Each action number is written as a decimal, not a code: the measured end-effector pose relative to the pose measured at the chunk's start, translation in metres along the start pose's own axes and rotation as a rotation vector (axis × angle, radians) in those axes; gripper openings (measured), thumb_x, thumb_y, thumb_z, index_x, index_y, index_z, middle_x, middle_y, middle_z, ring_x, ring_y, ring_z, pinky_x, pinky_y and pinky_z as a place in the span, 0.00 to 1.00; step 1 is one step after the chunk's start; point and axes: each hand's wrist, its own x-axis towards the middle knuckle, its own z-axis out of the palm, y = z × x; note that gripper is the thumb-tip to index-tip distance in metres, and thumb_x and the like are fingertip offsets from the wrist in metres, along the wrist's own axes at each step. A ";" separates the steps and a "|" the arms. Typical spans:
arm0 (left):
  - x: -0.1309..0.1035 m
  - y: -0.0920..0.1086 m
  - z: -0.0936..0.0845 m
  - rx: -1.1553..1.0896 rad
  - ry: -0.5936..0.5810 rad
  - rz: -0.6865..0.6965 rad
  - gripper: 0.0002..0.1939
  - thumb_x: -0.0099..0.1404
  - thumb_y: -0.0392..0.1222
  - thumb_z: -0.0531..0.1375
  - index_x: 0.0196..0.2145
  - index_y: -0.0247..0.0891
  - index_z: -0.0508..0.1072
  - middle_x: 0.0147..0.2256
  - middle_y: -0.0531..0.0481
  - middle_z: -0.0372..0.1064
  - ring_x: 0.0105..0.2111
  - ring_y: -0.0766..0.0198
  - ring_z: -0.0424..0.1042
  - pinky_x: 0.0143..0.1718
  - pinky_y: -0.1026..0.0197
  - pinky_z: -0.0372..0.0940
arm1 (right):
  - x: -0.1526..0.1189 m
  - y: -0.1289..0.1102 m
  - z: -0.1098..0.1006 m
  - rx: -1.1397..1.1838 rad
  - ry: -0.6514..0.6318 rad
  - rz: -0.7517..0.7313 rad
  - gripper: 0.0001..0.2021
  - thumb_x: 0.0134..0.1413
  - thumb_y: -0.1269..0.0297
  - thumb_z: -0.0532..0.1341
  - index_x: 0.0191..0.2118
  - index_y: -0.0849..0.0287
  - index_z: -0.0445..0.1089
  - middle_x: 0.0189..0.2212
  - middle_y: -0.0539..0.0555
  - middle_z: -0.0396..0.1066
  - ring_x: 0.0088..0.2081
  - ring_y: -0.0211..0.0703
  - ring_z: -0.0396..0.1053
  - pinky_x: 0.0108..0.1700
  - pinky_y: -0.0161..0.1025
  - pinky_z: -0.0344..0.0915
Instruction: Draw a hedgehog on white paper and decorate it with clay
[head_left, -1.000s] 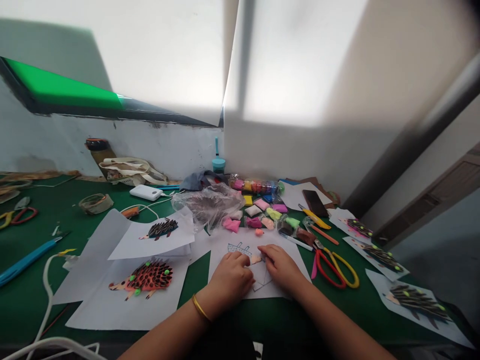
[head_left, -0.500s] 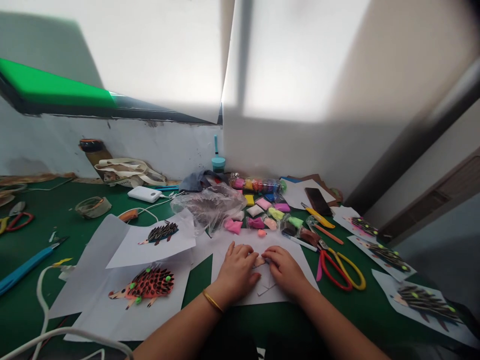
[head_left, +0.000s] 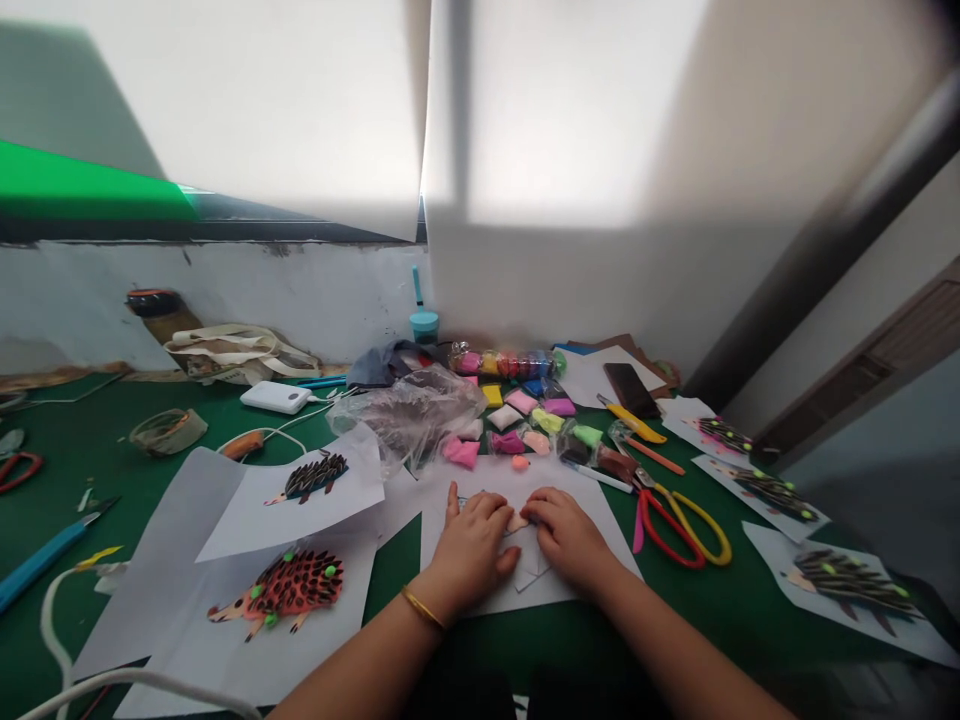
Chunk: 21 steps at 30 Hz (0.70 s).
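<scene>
A small flat piece of peach modelling clay (head_left: 516, 522) lies on a folded white paper piece (head_left: 529, 566) over a larger white sheet (head_left: 480, 606). From the left, my left hand (head_left: 471, 545) rests on the sheet. Its fingers are stretched, the fingertips touch the clay, and the thumb stands apart. My right hand (head_left: 568, 535) bends its fingers together at the clay's right edge; its thumb is mostly hidden. Just beyond the hands is a small orange clay ball (head_left: 520, 463). Part of a drawing shows behind my left fingers.
Several clay packets (head_left: 506, 417) lie behind the sheet. To the right are scissors (head_left: 679, 525), a yellow cutter (head_left: 634, 420), a phone (head_left: 630, 390) and hedgehog pictures (head_left: 780, 495). On the left are a pink hedgehog picture (head_left: 289, 597), a blue craft knife (head_left: 45, 560) and a white cable (head_left: 135, 675).
The view has turned slightly to the right, so things at the left sit further left. Both hands stay at the clay, with only slight finger movement.
</scene>
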 end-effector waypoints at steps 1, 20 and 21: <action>0.000 0.000 -0.001 -0.001 -0.004 0.002 0.19 0.61 0.45 0.63 0.49 0.43 0.68 0.50 0.46 0.68 0.54 0.51 0.63 0.63 0.30 0.26 | 0.000 0.001 0.000 -0.003 -0.002 0.001 0.20 0.46 0.80 0.52 0.40 0.56 0.74 0.43 0.56 0.70 0.48 0.47 0.65 0.54 0.46 0.62; -0.008 0.002 0.000 0.008 0.036 0.146 0.13 0.66 0.38 0.58 0.48 0.45 0.71 0.49 0.51 0.71 0.51 0.58 0.68 0.65 0.38 0.36 | -0.004 0.010 0.002 -0.054 0.005 -0.089 0.19 0.50 0.78 0.54 0.44 0.56 0.76 0.44 0.57 0.71 0.48 0.48 0.66 0.54 0.47 0.64; -0.008 0.003 0.000 0.009 0.040 0.144 0.13 0.66 0.39 0.58 0.48 0.45 0.71 0.48 0.51 0.71 0.51 0.58 0.68 0.65 0.38 0.36 | -0.005 0.011 0.002 -0.059 0.004 -0.097 0.20 0.50 0.77 0.54 0.45 0.56 0.76 0.45 0.57 0.71 0.48 0.48 0.66 0.54 0.47 0.64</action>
